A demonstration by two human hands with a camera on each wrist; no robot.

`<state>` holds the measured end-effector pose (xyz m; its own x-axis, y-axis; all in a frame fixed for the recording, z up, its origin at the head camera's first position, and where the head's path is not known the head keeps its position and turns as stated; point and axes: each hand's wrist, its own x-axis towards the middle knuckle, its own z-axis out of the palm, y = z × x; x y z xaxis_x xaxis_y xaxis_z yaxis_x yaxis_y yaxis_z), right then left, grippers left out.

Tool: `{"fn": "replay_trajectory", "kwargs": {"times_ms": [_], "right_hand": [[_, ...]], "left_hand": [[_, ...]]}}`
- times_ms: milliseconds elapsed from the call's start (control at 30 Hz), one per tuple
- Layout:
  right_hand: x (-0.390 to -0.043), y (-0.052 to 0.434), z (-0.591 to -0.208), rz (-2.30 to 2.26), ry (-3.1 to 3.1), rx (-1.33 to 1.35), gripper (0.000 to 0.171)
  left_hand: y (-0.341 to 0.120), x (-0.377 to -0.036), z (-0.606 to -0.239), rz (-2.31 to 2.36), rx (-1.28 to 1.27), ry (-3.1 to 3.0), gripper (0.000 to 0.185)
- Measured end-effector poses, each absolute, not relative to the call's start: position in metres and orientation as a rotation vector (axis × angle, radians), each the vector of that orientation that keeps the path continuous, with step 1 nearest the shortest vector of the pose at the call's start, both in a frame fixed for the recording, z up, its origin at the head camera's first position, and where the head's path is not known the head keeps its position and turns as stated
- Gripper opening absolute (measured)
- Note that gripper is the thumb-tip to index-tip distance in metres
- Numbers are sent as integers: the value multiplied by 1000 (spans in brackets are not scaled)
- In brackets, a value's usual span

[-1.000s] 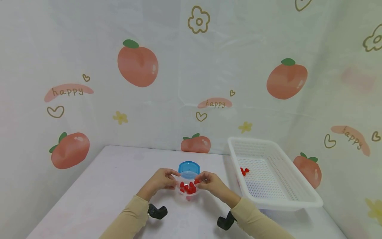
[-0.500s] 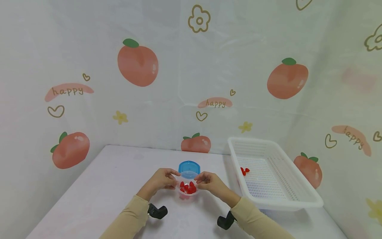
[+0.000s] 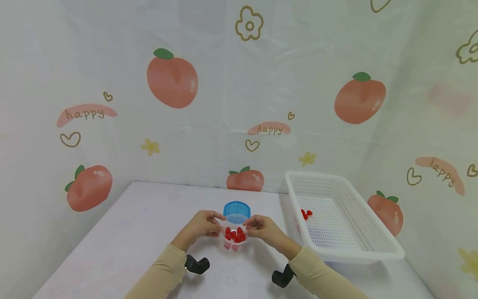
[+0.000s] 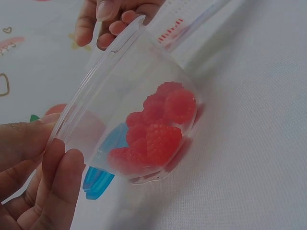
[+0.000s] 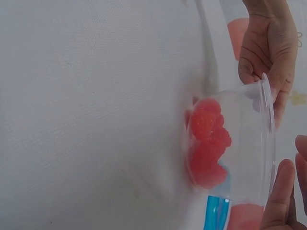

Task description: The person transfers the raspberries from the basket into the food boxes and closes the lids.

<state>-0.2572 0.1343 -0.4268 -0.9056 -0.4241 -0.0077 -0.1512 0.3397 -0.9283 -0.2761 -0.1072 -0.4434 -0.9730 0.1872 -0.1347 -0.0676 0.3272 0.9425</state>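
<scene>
A clear plastic tub (image 4: 120, 72) stands on the white table with several red raspberries (image 4: 163, 143) piled at its bottom. My left hand (image 3: 203, 224) pinches the tub's rim at its left side, thumb and fingers on either side of the edge. At the right side of the rim, my right hand (image 3: 261, 227) is held with loosely bent fingers and nothing between them; a gap shows between thumb and fingers in the right wrist view. Just behind the tub lies a blue lid (image 3: 237, 209), partly seen through the clear wall in the left wrist view.
To the right is a large white perforated basket (image 3: 373, 254) with a few raspberries (image 3: 306, 214) by its left wall. A white printed curtain (image 3: 209, 158) rises along the table's back edge. Black wrist cameras hang below both forearms.
A second ago the right hand pinched a raspberry over the tub's right rim; it has let go, and its fingers are bare. The left hand and tub stay in place.
</scene>
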Motion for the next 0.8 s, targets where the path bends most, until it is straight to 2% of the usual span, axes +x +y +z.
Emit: {"fn": "replay_trajectory", "kwargs": {"times_ms": [467,800], "right_hand": [[-255,135,-411,-1550,2366,-572,31],[-257,149,-378,-1660,2399,-614,30]], "left_hand": [[-107,-276,-443,1690,107,2379,28],[-107,-275,-443,1694,107,2375,28]]}}
